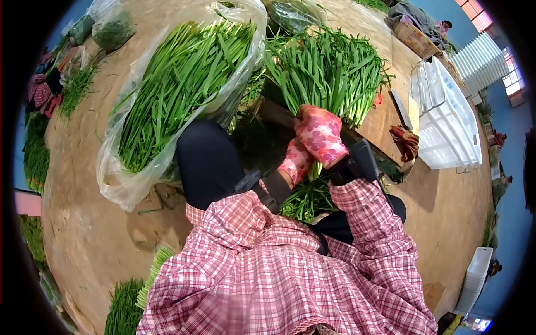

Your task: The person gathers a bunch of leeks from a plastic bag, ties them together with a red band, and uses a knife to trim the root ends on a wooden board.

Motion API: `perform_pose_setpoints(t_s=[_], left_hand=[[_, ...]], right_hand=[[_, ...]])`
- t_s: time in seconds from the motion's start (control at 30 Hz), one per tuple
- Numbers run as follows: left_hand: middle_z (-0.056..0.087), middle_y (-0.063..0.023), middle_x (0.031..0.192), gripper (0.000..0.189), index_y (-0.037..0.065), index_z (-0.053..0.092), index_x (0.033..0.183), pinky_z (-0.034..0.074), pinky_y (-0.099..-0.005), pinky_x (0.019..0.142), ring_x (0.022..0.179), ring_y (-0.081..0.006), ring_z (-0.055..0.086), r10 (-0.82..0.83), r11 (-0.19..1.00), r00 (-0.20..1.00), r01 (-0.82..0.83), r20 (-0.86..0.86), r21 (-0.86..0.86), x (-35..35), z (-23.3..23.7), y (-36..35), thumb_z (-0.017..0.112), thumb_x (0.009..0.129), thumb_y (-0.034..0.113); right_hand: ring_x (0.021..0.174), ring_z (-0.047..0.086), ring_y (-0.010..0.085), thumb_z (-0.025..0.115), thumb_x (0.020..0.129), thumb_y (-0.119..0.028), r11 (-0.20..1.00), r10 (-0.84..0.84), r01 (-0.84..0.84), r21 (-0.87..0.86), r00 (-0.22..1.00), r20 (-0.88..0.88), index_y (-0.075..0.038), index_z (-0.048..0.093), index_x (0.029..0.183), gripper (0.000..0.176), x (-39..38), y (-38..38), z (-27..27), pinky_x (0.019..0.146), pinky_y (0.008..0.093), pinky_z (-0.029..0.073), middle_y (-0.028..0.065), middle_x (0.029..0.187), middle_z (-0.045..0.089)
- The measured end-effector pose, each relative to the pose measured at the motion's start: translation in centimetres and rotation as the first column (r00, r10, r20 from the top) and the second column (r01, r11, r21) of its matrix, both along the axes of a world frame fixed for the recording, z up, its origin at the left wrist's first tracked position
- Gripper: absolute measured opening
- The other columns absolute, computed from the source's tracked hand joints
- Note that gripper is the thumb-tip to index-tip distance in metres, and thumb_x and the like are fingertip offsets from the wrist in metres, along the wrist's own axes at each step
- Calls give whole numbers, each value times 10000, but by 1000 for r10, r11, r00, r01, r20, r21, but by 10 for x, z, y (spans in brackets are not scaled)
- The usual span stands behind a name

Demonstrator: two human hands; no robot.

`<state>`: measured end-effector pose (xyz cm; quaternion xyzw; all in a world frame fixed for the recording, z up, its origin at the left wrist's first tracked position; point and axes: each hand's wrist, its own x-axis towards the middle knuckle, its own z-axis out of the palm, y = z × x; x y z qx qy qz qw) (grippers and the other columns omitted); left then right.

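Observation:
Both my hands wear pink flowered gloves and meet in front of my knees. My right hand [320,134] is closed, its fingers wrapped round a small bunch of garlic chives [315,171] whose ends show just below it. My left hand [297,160] sits right under it, against the right wrist, with its fingers mostly hidden. Just beyond lies a large heap of garlic chives [329,70] on a low wooden table [379,129]. More loose greens [306,199] lie between my legs.
At my left stands an open clear plastic bag [125,181] full of long greens. On the table's right side are a flat blade [401,110] and a dark red bundle [404,143]. White plastic crates [451,120] stand to the right. Several people sit farther off.

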<state>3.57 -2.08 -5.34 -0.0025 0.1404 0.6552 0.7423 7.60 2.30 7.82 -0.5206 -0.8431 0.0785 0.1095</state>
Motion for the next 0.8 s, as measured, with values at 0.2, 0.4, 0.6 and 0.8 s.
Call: perform_pose_setpoints(t_s=[0.2,0.4,0.6,0.8], left_hand=[[638,-71,1126,456,63,508,1291,543,-370,821,990,-193,643,-265,930,915,325,-303,170,-24,40,-15,667,902,242],[626,-58,1157,452,63,507,1302,533,-369,847,1017,-192,627,-408,872,910,413,-76,264,-24,36,-13,545,963,358],[640,-52,992,338,28,562,1239,484,-301,733,870,-115,601,51,863,439,432,-897,261,-30,16,-19,541,925,150],[672,-94,1051,418,-9,615,1179,538,-327,792,930,-178,662,-128,935,789,298,-601,191,-20,40,-19,590,939,333]], right_hand=[[632,549,85,662,873,-139,816,-416,-158,-557,510,-753,-21,622,917,132,42,9,11,577,220,430,29,833,680],[657,552,66,605,926,-123,801,-384,-383,-459,259,-886,-53,564,930,81,64,-15,20,563,186,397,59,890,680],[667,561,147,737,838,-282,589,-183,-722,-364,320,-930,-12,540,976,361,71,-85,68,588,251,441,105,873,628],[686,634,156,613,896,-318,896,-319,68,-439,787,-529,9,687,974,344,56,-8,53,625,289,481,110,822,698]])
